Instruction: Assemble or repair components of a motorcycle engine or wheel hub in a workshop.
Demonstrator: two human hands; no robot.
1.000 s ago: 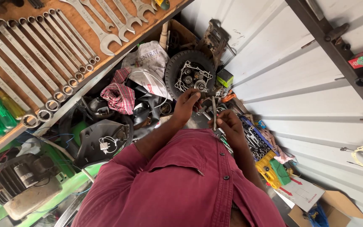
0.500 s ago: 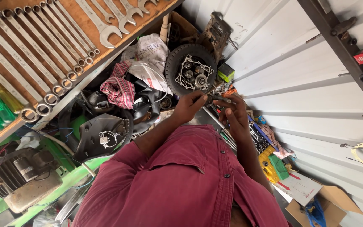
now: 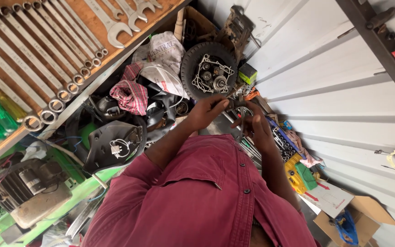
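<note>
Head view, two hands: left hand (image 3: 206,111), right hand (image 3: 258,130), both gripping one small metal tool (image 3: 239,110); one engine case (image 3: 211,75) behind.

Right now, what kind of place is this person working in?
It looks like a small repair workshop, probably for motorbikes or small engines. A row of spanners hangs on a wooden board, an open engine part sits among a heap of parts, and both hands work on a small metal piece in front of it.

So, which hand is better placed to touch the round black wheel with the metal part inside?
Probably the left hand: it lies just beside the round black wheel, while the right hand is farther away and seems to grip the thin metal tool.
</note>
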